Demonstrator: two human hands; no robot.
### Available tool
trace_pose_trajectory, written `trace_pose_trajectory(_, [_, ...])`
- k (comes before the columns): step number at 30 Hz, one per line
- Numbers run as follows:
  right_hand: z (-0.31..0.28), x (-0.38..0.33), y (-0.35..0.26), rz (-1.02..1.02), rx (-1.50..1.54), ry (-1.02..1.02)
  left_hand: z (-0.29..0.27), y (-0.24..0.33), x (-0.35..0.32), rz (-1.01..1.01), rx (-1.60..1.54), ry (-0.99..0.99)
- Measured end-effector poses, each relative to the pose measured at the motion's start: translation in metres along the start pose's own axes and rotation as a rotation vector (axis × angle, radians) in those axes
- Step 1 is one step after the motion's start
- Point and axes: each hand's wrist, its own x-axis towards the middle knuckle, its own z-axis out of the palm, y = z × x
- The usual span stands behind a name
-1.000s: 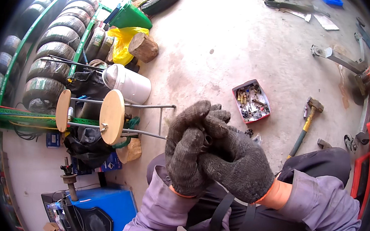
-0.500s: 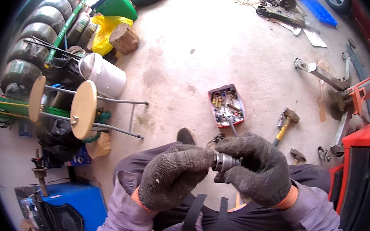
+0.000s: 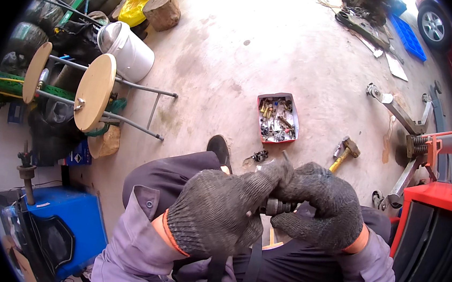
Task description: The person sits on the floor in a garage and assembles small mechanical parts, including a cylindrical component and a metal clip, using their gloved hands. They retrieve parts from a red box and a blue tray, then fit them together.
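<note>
Both my hands wear dark grey knitted gloves and meet in front of my lap. Between them is a small, round, ridged metal piece (image 3: 276, 206) that looks like a drill chuck. My left hand (image 3: 225, 205) curls over its left end, fingers bent and their tips partly hidden. From the other side my right hand (image 3: 322, 206) grips it between thumb and fingers. The gloves cover most of the piece. Just beyond the fingers, a thin grey rod end (image 3: 287, 156) shows; whether a hand holds it cannot be made out.
A red-edged box (image 3: 277, 137) of small metal parts lies ahead, with a dark metal part (image 3: 260, 155) nearer. A yellow-handled hammer (image 3: 350, 147) lies right, near a floor jack (image 3: 400, 113) and red cabinet (image 3: 439, 194). Left are a stool (image 3: 96, 92), white bucket (image 3: 128, 54) and blue machine (image 3: 72, 208).
My left hand has come further over the metal piece and hides more of it. The piece looks darker and sits slightly lower. The whole view has shifted with my head.
</note>
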Motion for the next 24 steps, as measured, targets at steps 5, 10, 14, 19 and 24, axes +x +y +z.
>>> trace_pose_trajectory(5, [0.007,-0.006,0.008,0.074,0.145,0.063,0.005,-0.006,-0.001,-0.091,-0.067,-0.106])
trace_pose_trajectory(10, [0.003,-0.009,0.006,0.313,0.391,0.088,0.005,-0.016,-0.012,0.008,-0.240,-0.074])
trace_pose_trajectory(14, [0.001,-0.009,0.013,0.354,0.456,-0.004,-0.013,0.000,-0.001,-0.028,0.003,-0.220])
trace_pose_trajectory(19, [0.010,-0.007,0.009,0.430,0.631,-0.032,-0.015,-0.005,-0.005,0.061,0.024,-0.192])
trace_pose_trajectory(24, [0.006,-0.008,0.016,0.312,0.448,-0.094,-0.007,-0.010,-0.009,0.119,-0.006,-0.122])
